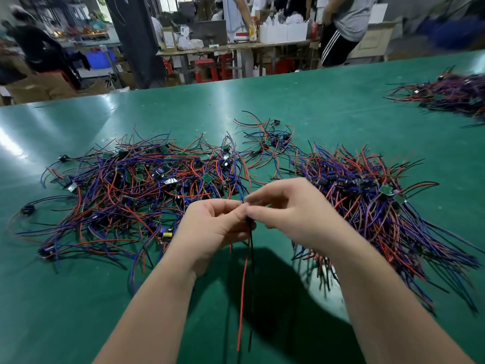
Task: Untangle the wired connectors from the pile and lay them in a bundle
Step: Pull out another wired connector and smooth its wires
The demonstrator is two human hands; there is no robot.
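Observation:
A tangled pile (136, 185) of red, blue and black wired connectors with small green boards spreads across the left and middle of the green table (328, 101). To the right lies a more aligned bundle (367, 206) of the same wires. Both hands meet above the table between them. My left hand (210, 229) grips one wired connector (245, 279), whose red and black wires hang down toward me. My right hand (286, 211) pinches the same connector at its top, fingertip to fingertip with the left. The connector's board is hidden by my fingers.
A small clump of wires (270, 143) lies behind the hands. Another heap of wires (451, 93) sits at the far right of the table. Beyond the far edge are workbenches, boxes, red stools and standing people.

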